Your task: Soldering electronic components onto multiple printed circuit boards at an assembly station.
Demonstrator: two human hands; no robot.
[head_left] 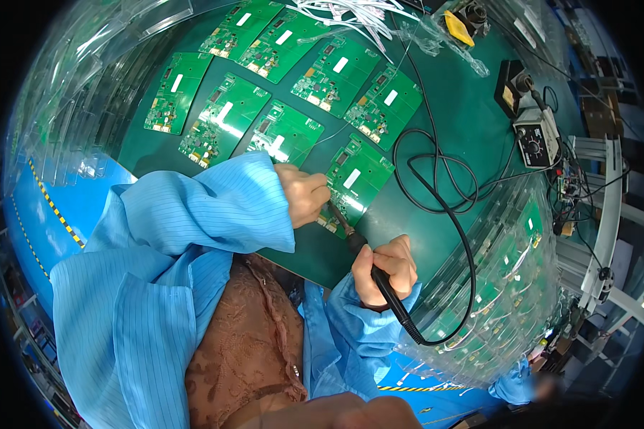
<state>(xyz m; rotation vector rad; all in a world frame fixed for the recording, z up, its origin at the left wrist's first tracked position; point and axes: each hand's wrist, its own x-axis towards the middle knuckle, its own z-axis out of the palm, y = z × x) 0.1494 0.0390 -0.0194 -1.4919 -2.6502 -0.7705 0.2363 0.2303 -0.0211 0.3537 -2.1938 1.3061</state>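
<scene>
Black and tapered, the soldering iron (386, 287) clamped in the right hand (388, 272) overlies the flat circuit board (366, 176), beside which the left hand (305, 194) curls, hold unclear.

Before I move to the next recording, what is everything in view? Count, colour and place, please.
Circuit boards: eight, green, loose on the tabletop
Tabletop: one, dark green, centre
Soldering iron: one, black handle, in the right hand
Cable: one, black, looping from the iron
Control box: one, black and grey, right
Stand: one, black, behind the box
Yellow piece: one, top right
Cables: bundle, uncounted, white, top
Plastic trays: uncounted, clear, stacked left and right
Floor: blue, striped tape, lower left and right
Co-worker's sleeve: one, blue, lower right
Sleeves: two, striped blue, lower half
Brown garment: one, lower centre
Left hand: one, bare, by the nearest board
Right hand: one, bare, fingers around the iron
</scene>
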